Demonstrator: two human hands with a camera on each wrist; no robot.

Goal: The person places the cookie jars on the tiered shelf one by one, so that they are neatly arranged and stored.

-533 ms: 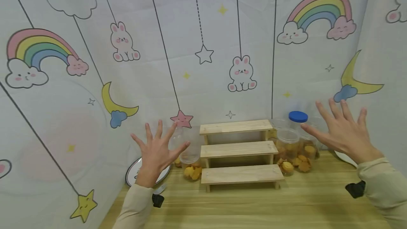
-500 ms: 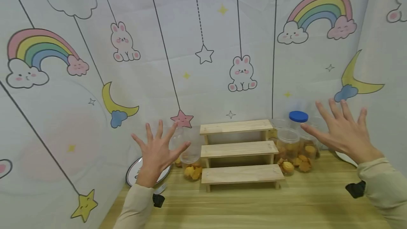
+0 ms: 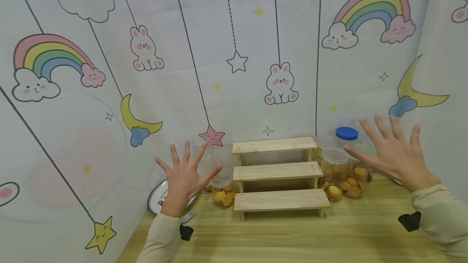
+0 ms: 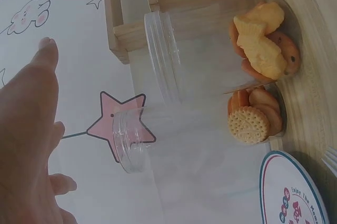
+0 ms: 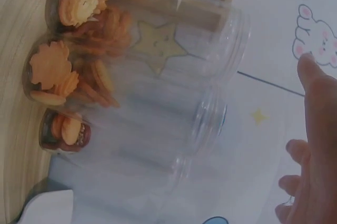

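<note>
My left hand (image 3: 184, 182) is raised with its fingers spread, holding nothing. Just beyond it stands a clear plastic jar of cookies (image 3: 224, 197); the left wrist view shows a second jar, with a round cookie (image 4: 248, 125) at its bottom. A printed plate (image 3: 156, 198) lies partly hidden behind that hand. On the other side, my right hand (image 3: 395, 155) is also up, fingers splayed and nothing held. Several clear cookie jars (image 3: 335, 167) are grouped near it, one with a blue lid (image 3: 347, 133). Cookies (image 5: 84, 2) show inside them in the right wrist view.
A three-step wooden rack (image 3: 281, 200) stands between the jar groups on the wooden table (image 3: 285, 238). A fork (image 3: 188, 216) lies by the plate. A white flat object (image 5: 50, 208) sits beside the right jars. A cartoon-printed backdrop (image 3: 241, 104) encloses the back and sides.
The head view has shifted slightly, so the scene sits a little farther right. Both hands stay raised with fingers spread; the right one appears slightly farther left against the backdrop.
</note>
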